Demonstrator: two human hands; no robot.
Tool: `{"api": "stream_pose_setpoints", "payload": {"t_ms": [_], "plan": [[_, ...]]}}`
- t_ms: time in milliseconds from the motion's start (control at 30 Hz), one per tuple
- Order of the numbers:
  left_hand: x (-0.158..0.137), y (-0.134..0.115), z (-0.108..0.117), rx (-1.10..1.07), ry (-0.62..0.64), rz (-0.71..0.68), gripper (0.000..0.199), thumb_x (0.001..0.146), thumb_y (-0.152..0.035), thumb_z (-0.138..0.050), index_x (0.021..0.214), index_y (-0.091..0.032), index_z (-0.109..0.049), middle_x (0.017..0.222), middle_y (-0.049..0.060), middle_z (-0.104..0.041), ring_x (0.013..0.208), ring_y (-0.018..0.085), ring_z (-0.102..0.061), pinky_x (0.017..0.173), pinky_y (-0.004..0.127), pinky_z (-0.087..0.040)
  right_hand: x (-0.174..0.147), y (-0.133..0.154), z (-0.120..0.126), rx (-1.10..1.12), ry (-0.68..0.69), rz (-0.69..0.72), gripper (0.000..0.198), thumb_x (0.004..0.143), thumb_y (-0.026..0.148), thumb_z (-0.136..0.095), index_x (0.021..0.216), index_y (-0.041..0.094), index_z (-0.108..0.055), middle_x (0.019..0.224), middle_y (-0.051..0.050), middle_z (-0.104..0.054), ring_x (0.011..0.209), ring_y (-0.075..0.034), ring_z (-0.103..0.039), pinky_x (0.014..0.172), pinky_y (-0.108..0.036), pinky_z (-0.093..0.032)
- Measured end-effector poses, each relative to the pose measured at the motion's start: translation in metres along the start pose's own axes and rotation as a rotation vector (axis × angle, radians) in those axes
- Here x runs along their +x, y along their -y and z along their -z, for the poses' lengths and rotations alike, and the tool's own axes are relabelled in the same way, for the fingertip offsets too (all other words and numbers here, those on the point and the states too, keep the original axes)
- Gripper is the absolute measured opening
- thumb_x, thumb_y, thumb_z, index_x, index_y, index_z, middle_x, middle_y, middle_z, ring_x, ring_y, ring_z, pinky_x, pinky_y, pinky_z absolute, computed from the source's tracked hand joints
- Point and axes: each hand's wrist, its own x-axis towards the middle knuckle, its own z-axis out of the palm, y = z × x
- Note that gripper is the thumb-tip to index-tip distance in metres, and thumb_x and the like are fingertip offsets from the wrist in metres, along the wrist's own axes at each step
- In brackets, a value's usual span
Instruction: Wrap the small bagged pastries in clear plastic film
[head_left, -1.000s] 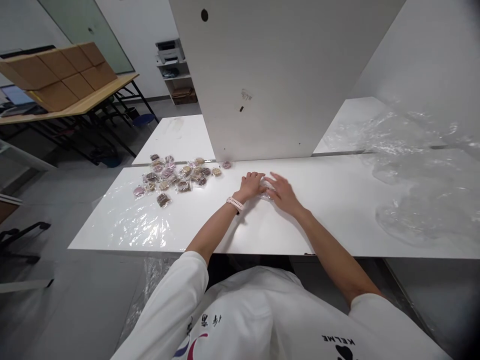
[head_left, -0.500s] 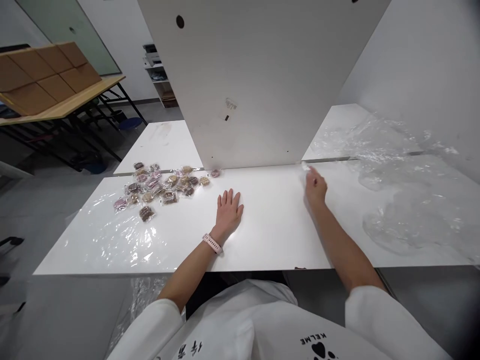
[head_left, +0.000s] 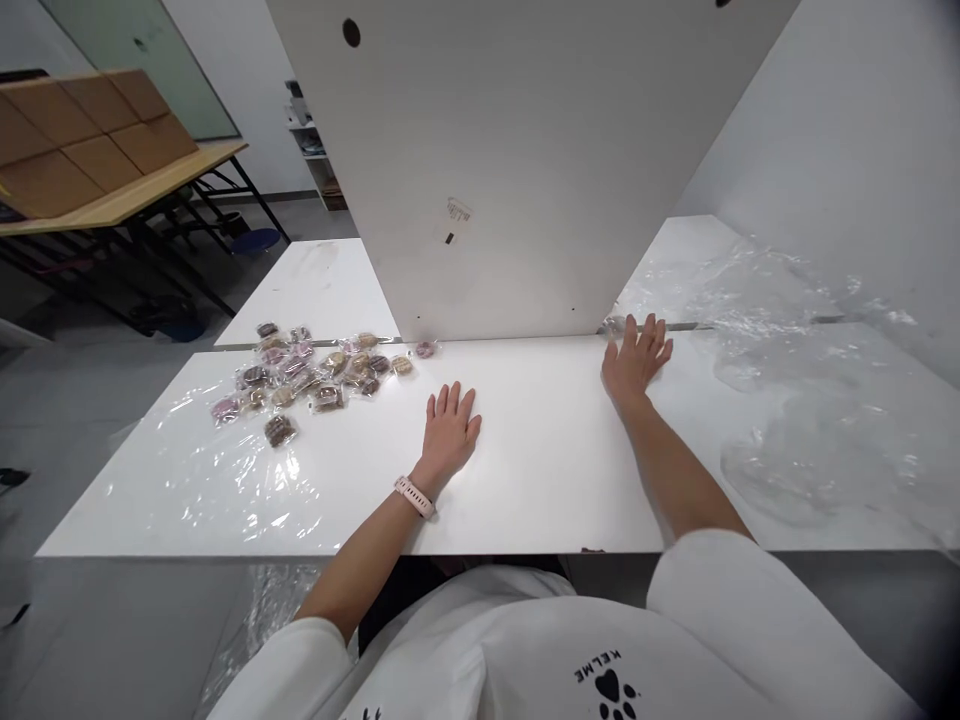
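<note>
My left hand point(head_left: 448, 435) lies flat on the white table point(head_left: 525, 450) with its fingers stretched out, holding nothing. To its left is a loose group of small biscuits in clear wrappers point(head_left: 330, 367), coloured brown, tan and pink. The nearest is a pink wrapped biscuit point(head_left: 425, 349) at the right end of the group. My right hand point(head_left: 634, 365) is open, fingers spread, by the lower right corner of the upright white panel point(head_left: 495, 260). Just behind its fingers lies a small piece of clear plastic point(head_left: 613, 325); I cannot tell whether they touch.
Crumpled clear plastic sheeting point(head_left: 817, 440) covers the table's right side. Another clear sheet point(head_left: 240, 490) lies at the front left. The upright panel stands across the table's back. Cardboard boxes point(head_left: 97, 140) rest on a wooden table point(head_left: 180, 185) at far left.
My right hand was closed on a small bit of clear plastic. Now it has let go and its fingers are spread. My left hand stays flat; the view has shifted slightly.
</note>
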Motion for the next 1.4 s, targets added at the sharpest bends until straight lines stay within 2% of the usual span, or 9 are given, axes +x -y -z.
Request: {"api": "stream_pose_setpoints", "payload": {"t_ms": [200,333,533,700,900,1033,1133,1267,1400], "plan": [[0.001,0.002,0.0,0.03,0.02,-0.004,0.052,0.099,-0.043,-0.046,0.147,-0.026,-0.051,0.165,0.008,-0.036,0.157,0.032,-0.019,0.129,0.054,-0.006,-0.116,-0.031,0.1,-0.327,-0.129,-0.262,0.054,0.099,0.03,-0.045,0.152,0.018,-0.047,0.17,-0.018,-0.013,0.156,-0.04,-0.004,0.117,-0.069,-0.008],[0.004,-0.002,0.004,0.014,0.039,0.001,0.05,0.097,-0.039,-0.05,0.144,-0.024,-0.053,0.165,0.009,-0.035,0.158,0.033,-0.017,0.129,0.055,-0.005,-0.152,-0.049,0.124,-0.289,0.051,-0.544,0.05,0.097,0.03,-0.041,0.138,0.007,-0.058,0.151,-0.029,-0.044,0.14,-0.046,-0.038,0.107,-0.07,-0.031],[-0.008,-0.02,0.023,-0.525,0.102,0.228,0.033,0.094,-0.035,-0.06,0.126,-0.028,-0.064,0.152,0.007,-0.053,0.152,0.027,-0.033,0.128,0.052,-0.015,-0.211,0.073,0.095,0.184,0.312,0.039,0.048,0.1,0.036,-0.041,0.141,0.018,-0.056,0.139,-0.022,-0.06,0.128,-0.04,-0.053,0.104,-0.067,-0.043],[-0.044,-0.02,0.053,-1.106,0.034,0.451,0.045,0.09,-0.039,-0.07,0.133,-0.031,-0.058,0.148,0.007,-0.055,0.135,0.024,-0.055,0.114,0.038,-0.044,-0.241,0.181,0.14,0.552,0.661,0.558,0.046,0.102,0.047,-0.049,0.147,0.042,-0.052,0.157,0.001,-0.047,0.144,-0.028,-0.043,0.116,-0.053,-0.041],[-0.072,-0.007,0.086,-1.312,0.038,0.671,0.089,0.083,-0.043,-0.079,0.156,-0.034,-0.029,0.139,0.012,-0.056,0.097,0.022,-0.071,0.08,0.037,-0.061,-0.193,0.137,0.148,0.401,0.211,0.209,0.04,0.104,0.042,-0.043,0.137,0.033,-0.063,0.14,-0.008,-0.062,0.136,-0.029,-0.051,0.115,-0.052,-0.04],[-0.062,0.001,0.09,-1.016,0.058,0.625,0.104,0.079,-0.016,-0.081,0.162,-0.029,-0.019,0.103,0.005,-0.067,0.066,0.009,-0.062,0.061,0.023,-0.052,-0.179,0.083,0.098,0.043,0.427,0.154,0.052,0.103,0.049,-0.036,0.145,0.026,-0.056,0.161,-0.009,-0.042,0.15,-0.031,-0.034,0.118,-0.056,-0.032],[-0.049,0.028,0.101,-0.634,-0.196,0.524,0.085,0.083,-0.01,-0.071,0.157,-0.026,-0.033,0.094,0.001,-0.065,0.064,0.008,-0.056,0.061,0.022,-0.049,-0.187,0.054,0.085,-0.143,0.504,0.103,0.058,0.105,0.049,-0.029,0.152,0.022,-0.048,0.163,-0.009,-0.038,0.152,-0.028,-0.032,0.12,-0.053,-0.029],[-0.026,0.074,0.127,0.006,-0.402,0.424,0.057,0.096,-0.017,-0.055,0.151,-0.013,-0.039,0.12,0.012,-0.064,0.105,0.021,-0.059,0.095,0.039,-0.051,-0.188,0.036,0.102,-0.277,0.391,0.038,0.062,0.103,0.051,-0.03,0.144,0.013,-0.056,0.153,-0.019,-0.05,0.144,-0.035,-0.042,0.115,-0.059,-0.031],[0.01,0.095,0.133,0.212,-0.273,0.323,0.065,0.09,-0.018,-0.068,0.149,-0.01,-0.043,0.159,0.018,-0.038,0.149,0.036,-0.023,0.124,0.058,-0.019,-0.171,0.06,0.101,-0.18,0.239,0.147,0.057,0.104,0.049,-0.032,0.133,0.014,-0.065,0.139,-0.019,-0.062,0.139,-0.035,-0.047,0.117,-0.057,-0.029]]}}
